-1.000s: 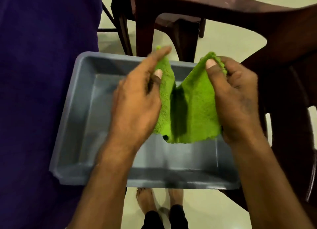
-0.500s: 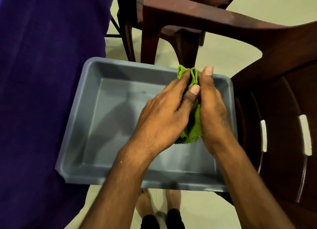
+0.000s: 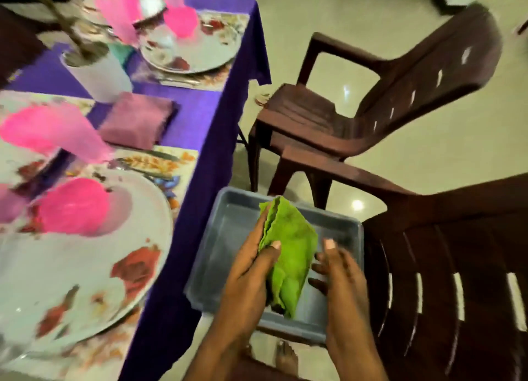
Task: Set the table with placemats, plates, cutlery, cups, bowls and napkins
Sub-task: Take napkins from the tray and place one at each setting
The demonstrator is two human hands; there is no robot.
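Note:
A folded green napkin [image 3: 288,246] hangs above the grey tub [image 3: 228,223]. My left hand [image 3: 251,275] grips its left edge, thumb on top. My right hand [image 3: 340,272] is just right of the napkin, fingers loosely spread, its fingertips at the cloth; whether they touch is unclear. On the purple-clothed table [image 3: 200,118] to the left lie a floral plate [image 3: 94,266] on a placemat [image 3: 160,160], pink cups [image 3: 51,132], a pink bowl [image 3: 74,206] and a folded mauve napkin [image 3: 137,120]. A second plate [image 3: 200,52] is set further back.
Two brown plastic chairs stand right of the table: one [image 3: 371,100] behind the tub, one [image 3: 457,266] at the near right holding the tub. A white pot [image 3: 100,75] with a plant stands on the table. Pale floor tiles show between the chairs.
The view swung up and left, bringing the set table into sight. The napkin went from spread between both hands to folded; my right hand has come off its grip.

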